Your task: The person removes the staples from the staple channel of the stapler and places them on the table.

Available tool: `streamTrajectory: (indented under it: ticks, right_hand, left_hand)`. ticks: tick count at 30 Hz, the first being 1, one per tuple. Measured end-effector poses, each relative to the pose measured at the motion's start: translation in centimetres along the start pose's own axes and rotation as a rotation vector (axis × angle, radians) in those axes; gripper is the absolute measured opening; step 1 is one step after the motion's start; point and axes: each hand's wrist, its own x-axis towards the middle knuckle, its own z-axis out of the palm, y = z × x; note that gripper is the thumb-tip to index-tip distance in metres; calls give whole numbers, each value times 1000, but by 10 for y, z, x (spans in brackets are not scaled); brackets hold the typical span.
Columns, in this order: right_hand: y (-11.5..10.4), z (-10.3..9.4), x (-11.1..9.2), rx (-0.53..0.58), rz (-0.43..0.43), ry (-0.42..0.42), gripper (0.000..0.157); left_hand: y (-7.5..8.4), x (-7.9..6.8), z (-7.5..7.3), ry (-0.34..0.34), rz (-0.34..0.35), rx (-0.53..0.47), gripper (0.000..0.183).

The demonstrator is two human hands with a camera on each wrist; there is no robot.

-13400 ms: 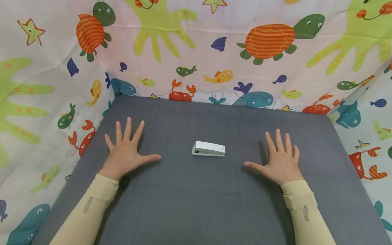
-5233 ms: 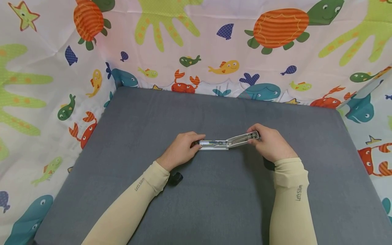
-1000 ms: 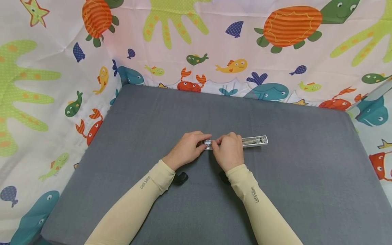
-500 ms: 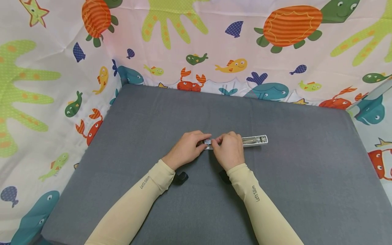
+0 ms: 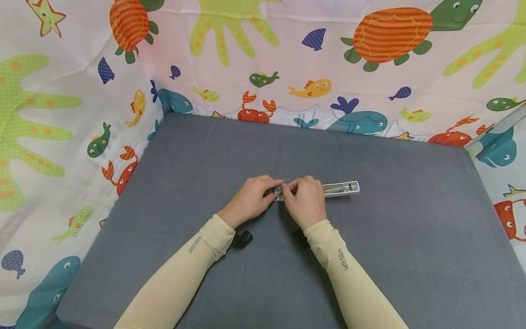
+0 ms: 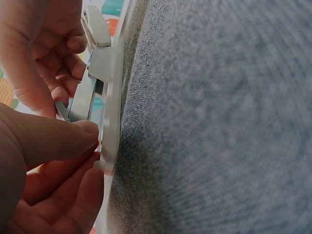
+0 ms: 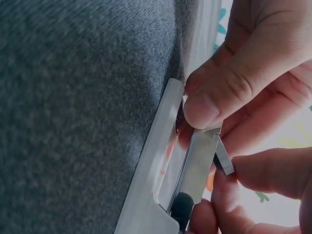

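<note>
A white stapler (image 5: 343, 188) lies opened out in the middle of the table, its lid swung back to the right. My left hand (image 5: 251, 201) holds its front end; in the right wrist view the left thumb (image 7: 202, 109) presses on the tip of the metal magazine (image 7: 197, 168). A short, ridged grey strip of staples (image 7: 224, 157) tilts up from the magazine near that tip. My right hand (image 5: 307, 202) pinches this strip between thumb and finger. The strip (image 6: 61, 110) also shows in the left wrist view, partly covered by fingers.
A grey cloth-covered table (image 5: 205, 151) spreads under both hands. Behind it and at both sides hangs a white curtain (image 5: 230, 82) with printed sea animals. A black wrist mount (image 5: 243, 239) sits under the left wrist.
Earlier the stapler was closed between two spread hands; then it was opened, my right hand holding the lid. The right hand has since moved left to the magazine and, just now, slightly closer to the left.
</note>
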Motion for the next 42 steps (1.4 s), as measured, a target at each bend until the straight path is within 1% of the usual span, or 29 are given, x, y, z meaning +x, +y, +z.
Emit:
streamTrajectory:
  ticks: [12, 17, 21, 25, 29, 36, 42]
  right_hand:
    - [2, 0, 0, -13, 5, 3, 26]
    - [7, -4, -1, 2, 18, 3, 27]
    - [10, -11, -3, 8, 45, 4, 28]
    - [13, -22, -5, 15, 64, 22, 28]
    - [19, -37, -6, 27, 83, 53, 28]
    - [43, -65, -9, 48, 148, 81, 30]
    - [64, -92, -14, 66, 201, 87, 35]
  left_hand:
    - [-3, -1, 1, 3, 5, -1, 38]
    - [-3, 0, 3, -13, -8, 12, 39]
    - [-3, 0, 5, -31, -21, 13, 39]
    - [-2, -1, 5, -29, -35, -2, 39]
    - [0, -1, 4, -14, -34, -4, 39]
    - [2, 0, 3, -24, -33, -19, 39]
    - [0, -1, 4, -33, -53, -42, 40]
